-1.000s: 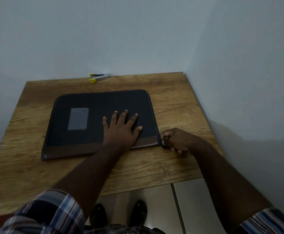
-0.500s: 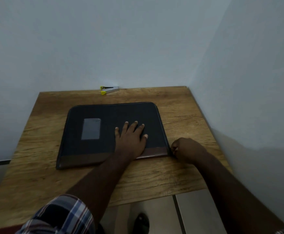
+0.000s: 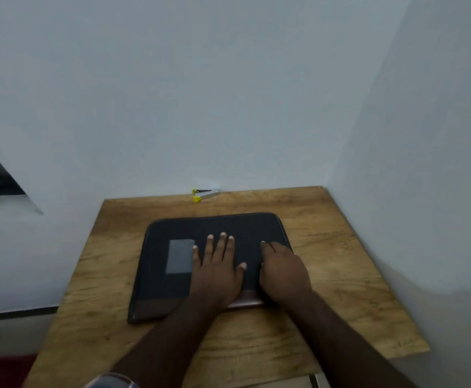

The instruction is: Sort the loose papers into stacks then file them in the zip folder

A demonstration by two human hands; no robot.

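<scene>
Nearest the cam: bare strip of wooden table (image 3: 256, 348) w/ both forearms crossing its front edge. Zip folder (image 3: 172, 292) lies flat, closed, roughly mid-table, its brown near edge set back from the front edge. Left hand (image 3: 218, 271) rests palm-down on it, fingers straight & spread, beside a grey patch (image 3: 180, 260). Right hand (image 3: 283, 271) sits on the folder's right side near the edge, fingers look flat-ish but tbh can't tell for sure. Bare wood left & right of the folder. Far back, a small stapler (image 3: 204, 194) against the wall (image 3: 228, 93); 2nd wall hugs the table's right edge.
</scene>
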